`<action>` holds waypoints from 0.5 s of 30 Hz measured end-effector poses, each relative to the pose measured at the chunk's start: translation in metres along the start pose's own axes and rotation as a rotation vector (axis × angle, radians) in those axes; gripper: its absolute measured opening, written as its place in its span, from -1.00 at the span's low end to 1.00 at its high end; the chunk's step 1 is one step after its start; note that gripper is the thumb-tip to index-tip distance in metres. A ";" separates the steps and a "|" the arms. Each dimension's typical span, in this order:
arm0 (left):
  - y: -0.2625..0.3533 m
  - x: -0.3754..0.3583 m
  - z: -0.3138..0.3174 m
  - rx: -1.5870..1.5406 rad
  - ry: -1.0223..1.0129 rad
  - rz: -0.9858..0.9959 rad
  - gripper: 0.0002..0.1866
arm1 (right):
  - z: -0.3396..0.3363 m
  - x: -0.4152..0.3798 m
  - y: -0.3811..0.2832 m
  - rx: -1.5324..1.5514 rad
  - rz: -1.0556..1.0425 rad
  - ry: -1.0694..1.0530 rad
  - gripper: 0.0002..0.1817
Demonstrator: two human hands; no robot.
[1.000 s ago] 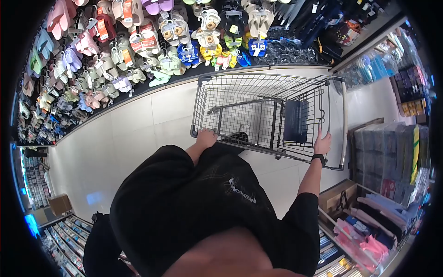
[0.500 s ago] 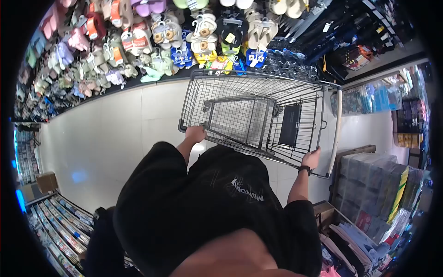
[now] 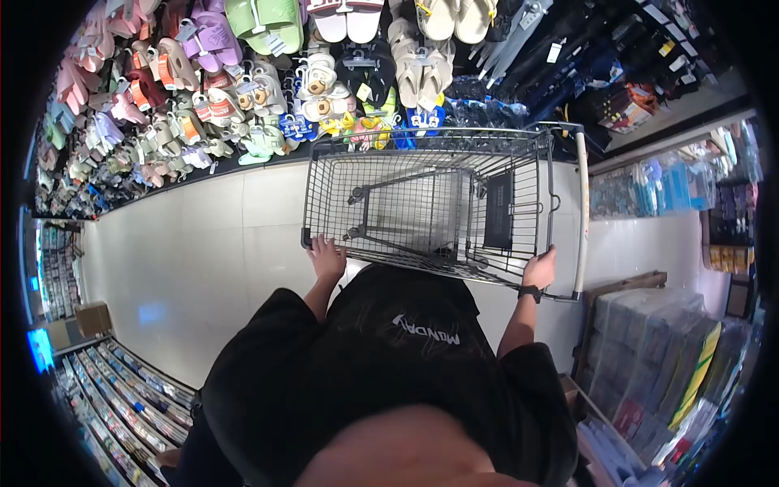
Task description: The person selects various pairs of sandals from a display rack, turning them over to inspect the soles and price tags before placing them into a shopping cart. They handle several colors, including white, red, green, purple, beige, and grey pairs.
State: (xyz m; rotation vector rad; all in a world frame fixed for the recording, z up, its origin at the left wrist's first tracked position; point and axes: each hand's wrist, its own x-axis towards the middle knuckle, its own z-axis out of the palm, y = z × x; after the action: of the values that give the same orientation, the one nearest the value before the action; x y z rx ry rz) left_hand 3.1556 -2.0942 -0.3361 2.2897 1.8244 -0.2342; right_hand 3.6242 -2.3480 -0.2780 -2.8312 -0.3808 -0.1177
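Okay, far left: brown cardboard box point(image 3: 92, 319) beside the pale tiled floor point(image 3: 187, 243); light-green plastic slippers point(image 3: 268, 28) hang among other pairs on the wall display. Left hand point(image 3: 327, 258) is at the near front corner of the grey wire-mesh metal shopping cart point(image 3: 381, 191), fingers slightly spread; can't tell if they close on the rim. Cart is upright on the floor, between the person and the slippers, black rectangular panel point(image 3: 499, 211) at its rear end. Right hand point(image 3: 540, 268), black wristwatch point(image 3: 531, 292) on, grips the near side rail, just beside the long pale handle bar point(image 3: 583, 211). Farther right, plastic-wrapped stack point(image 3: 633, 357). Step looks like steering the cart from its side; next move likely calls for both hands working evenly.
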 end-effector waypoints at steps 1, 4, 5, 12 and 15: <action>0.008 -0.009 0.003 -0.037 0.068 -0.076 -0.42 | 0.001 0.011 -0.001 -0.016 0.010 -0.030 -0.61; 0.031 -0.016 0.010 -0.136 0.070 -0.170 -0.34 | 0.006 0.035 0.001 -0.016 -0.008 -0.058 -0.59; 0.038 -0.014 0.011 -0.140 0.039 -0.161 -0.33 | 0.007 0.043 0.001 -0.014 0.003 -0.071 -0.59; 0.067 0.035 -0.003 -0.115 -0.029 0.039 -0.35 | 0.012 0.086 -0.008 0.038 -0.038 -0.085 -0.56; 0.064 0.071 0.015 -0.050 -0.056 0.099 -0.36 | 0.016 0.105 -0.014 0.007 -0.013 -0.086 -0.57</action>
State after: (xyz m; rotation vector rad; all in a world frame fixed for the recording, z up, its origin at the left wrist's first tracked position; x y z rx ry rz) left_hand 3.2334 -2.0452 -0.3640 2.3080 1.6661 -0.2316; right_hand 3.7217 -2.3044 -0.2768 -2.8335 -0.4175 0.0029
